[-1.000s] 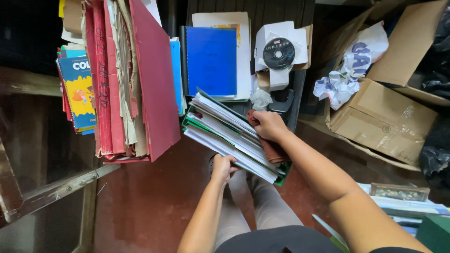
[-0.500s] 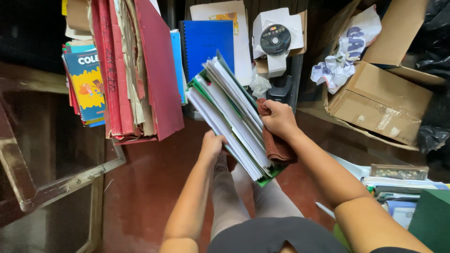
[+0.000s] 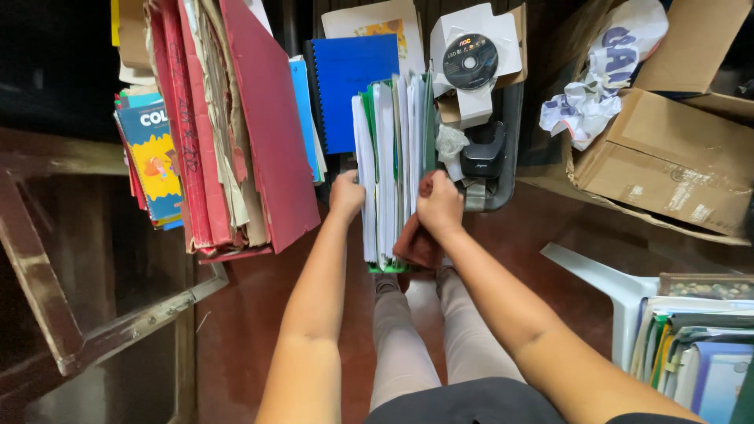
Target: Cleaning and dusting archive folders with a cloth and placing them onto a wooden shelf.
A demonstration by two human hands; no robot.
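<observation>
far out to the left of your left hand a wooden frame [image 3: 47, 314] leans over the dark red floor [image 3: 243, 330], and nearer in a lot of children's books with a yellow and blue cover [image 3: 153, 165] stands on edge beside tall red folders [image 3: 259, 133] stuffed with yellowed paper, the outer red cover splaying towards you because nothing props it. just beyond your left hand a blue spiral notebook [image 3: 353, 90] stands upright against the back. your left hand [image 3: 346, 194] is closed on the left face of the stack of files and papers [image 3: 393, 165], fingers curled over its near edge, and your right hand [image 3: 440, 206] presses the right face with a dark red cloth [image 3: 415, 245] caught under the palm; squeezing from both sides looks to be what keeps the loose white sheets and green covers standing on edge between your hands, above your knees. just right of your right hand a grey tray [image 3: 503, 177] holds a black stapler-like tool [image 3: 483, 153] and a disc in a white sleeve [image 3: 470, 61]. further right sits a cardboard box [image 3: 667, 161] with crumpled paper [image 3: 585, 110], and nearer you a white plastic stool [image 3: 620, 290] carrying more folders [image 3: 691, 353].
</observation>
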